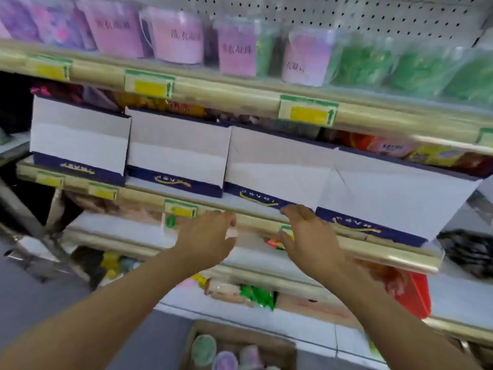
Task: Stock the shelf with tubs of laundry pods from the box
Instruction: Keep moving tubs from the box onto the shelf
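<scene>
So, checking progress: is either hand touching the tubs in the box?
Apart. The head view shows both the left hand and right hand up at the shelves, far above the tubs.

Top shelf (pixel 240 89) carries a row of tubs (pixel 176 36), bagged goods (pixel 416 68) to their right; the shelf below holds four display cartons (pixel 176 148) side by side along its front edge, packets (pixel 386 148) behind them. Left hand (pixel 205 236) and right hand (pixel 309 236) sit near each other in front of that lower shelf's edge, right hand just under the third carton (pixel 274 166). Box (pixel 240 348) on the floor below the hands, tubs in the box (pixel 204 349) inside; more shelves with packets between.
</scene>
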Available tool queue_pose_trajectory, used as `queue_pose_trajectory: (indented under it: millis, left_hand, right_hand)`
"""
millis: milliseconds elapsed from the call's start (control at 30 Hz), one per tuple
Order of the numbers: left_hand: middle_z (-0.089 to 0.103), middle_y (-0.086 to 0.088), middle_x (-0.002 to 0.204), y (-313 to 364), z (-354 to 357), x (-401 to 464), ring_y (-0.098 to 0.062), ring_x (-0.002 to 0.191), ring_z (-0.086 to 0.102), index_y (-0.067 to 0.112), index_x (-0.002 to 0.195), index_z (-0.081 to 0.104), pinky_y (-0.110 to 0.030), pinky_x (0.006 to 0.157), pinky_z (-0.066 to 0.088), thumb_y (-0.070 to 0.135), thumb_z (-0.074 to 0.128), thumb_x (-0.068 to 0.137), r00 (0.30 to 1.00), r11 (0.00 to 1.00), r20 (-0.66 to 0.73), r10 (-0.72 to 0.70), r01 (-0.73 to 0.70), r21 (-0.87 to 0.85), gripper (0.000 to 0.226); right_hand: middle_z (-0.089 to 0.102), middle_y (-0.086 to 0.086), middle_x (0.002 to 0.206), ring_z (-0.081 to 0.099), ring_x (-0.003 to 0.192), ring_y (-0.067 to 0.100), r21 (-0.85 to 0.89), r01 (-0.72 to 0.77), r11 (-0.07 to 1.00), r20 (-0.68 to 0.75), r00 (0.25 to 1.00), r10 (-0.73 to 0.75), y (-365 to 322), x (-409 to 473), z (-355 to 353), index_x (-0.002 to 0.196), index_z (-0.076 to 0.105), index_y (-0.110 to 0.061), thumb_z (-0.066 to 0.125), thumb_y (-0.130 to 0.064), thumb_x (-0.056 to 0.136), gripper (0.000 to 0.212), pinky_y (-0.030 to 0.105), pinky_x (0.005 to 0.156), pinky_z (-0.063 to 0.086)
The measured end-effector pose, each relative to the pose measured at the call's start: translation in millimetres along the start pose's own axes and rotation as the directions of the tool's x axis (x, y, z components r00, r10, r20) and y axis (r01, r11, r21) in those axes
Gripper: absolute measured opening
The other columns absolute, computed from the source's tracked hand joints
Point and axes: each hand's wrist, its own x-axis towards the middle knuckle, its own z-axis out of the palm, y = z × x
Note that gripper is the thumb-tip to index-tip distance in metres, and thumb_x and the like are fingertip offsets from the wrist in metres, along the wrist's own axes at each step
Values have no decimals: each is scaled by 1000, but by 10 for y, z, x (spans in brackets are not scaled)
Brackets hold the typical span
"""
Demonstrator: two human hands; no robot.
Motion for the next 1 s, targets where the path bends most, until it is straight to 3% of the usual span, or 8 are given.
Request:
queue_pose_trajectory:
  millis: [233, 467, 667, 800, 1000]
  left_hand:
    - [58, 5, 115, -450, 1115, -404, -19, 110, 53, 26, 121, 45, -31, 81, 44, 33, 51, 90, 975, 995, 210, -77, 88, -45, 32]
    - [64, -4, 107, -963, 2317, -1027, -25, 103, 60, 20, 113, 52, -37, 86, 49, 29, 58, 84, 884, 970, 432, -180, 232, -71, 30]
    - [65, -4, 107, -1213, 3229, -1532, -27, 102, 61, 21, 108, 57, -32, 83, 47, 30, 57, 86, 814, 948, 522, -255, 317, -31, 23]
    - [65, -1, 107, -1289, 3878, -1665, -26, 105, 60, 23, 109, 57, -34, 86, 48, 29, 59, 83, 777, 935, 567, -275, 354, -31, 27]
    - [64, 0, 113, -1223, 5039, -1568, -22, 108, 59, 23, 114, 55, -34, 87, 48, 35, 57, 80, 792, 939, 569, -221, 330, -96, 37]
  right_hand:
    - [49, 3, 125, 50, 114, 25, 15, -152, 988, 256, 956, 143, 118, -610, 1042, 126, 44, -16, 51, -27, 92, 37, 35, 81, 45]
    - [50, 4, 123, 51, 115, 26, -58, -242, 968, 471, 849, 241, 231, -1411, 2111, 124, 46, -16, 50, -20, 90, 35, 36, 82, 46]
    - [50, 8, 128, 53, 113, 31, -80, -335, 939, 585, 747, 317, 434, -1953, 2955, 137, 36, -14, 49, -24, 90, 50, 39, 86, 46]
    - [54, 11, 122, 55, 109, 31, -67, -403, 913, 618, 702, 355, 666, -2144, 3555, 127, 46, -15, 53, -24, 89, 40, 37, 87, 45]
    - [54, 13, 121, 54, 110, 32, -57, -484, 873, 632, 660, 407, 1139, -2371, 4637, 127, 44, -12, 54, -24, 89, 41, 38, 89, 45]
